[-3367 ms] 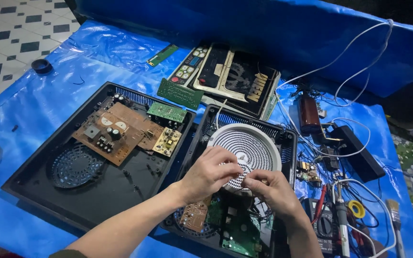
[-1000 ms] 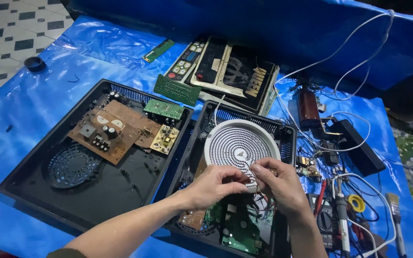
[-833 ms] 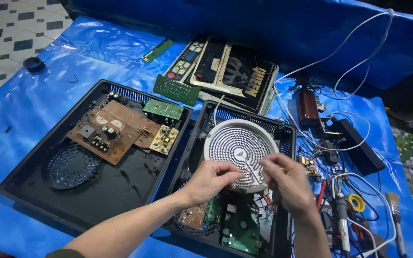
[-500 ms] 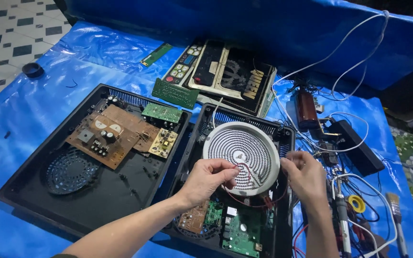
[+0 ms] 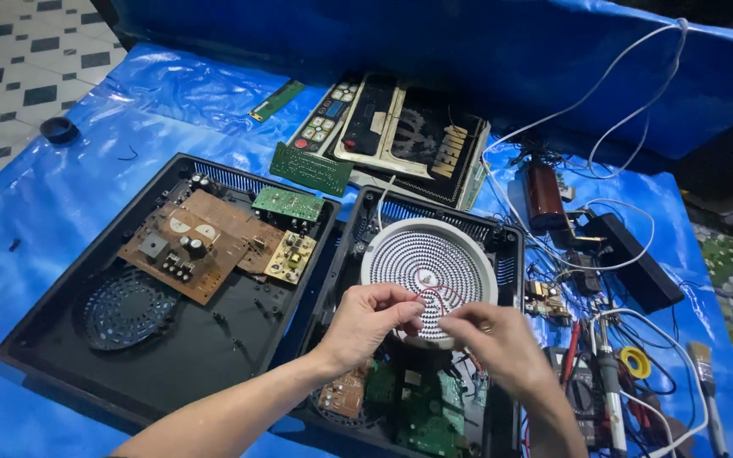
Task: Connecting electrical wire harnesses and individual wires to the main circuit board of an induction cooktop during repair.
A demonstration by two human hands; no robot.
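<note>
Blue tarp (image 5: 86, 178) over worktop — checkered tile floor (image 5: 19, 59) left.

Two black trays (image 5: 69, 356) sit open, the second tray (image 5: 506, 246) at three o'clock. One round white coil (image 5: 428, 265). Two hands: left hand (image 5: 369, 321), right hand (image 5: 494, 343).

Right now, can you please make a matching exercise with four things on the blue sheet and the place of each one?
1 round white heating coil
2 brown circuit board
3 yellow tape roll
4 thin red wire

a in the left black tray
b between both hands' fingertips
c in the right black tray
d far right, among tools

Pairs: 1-c, 2-a, 3-d, 4-b
</note>
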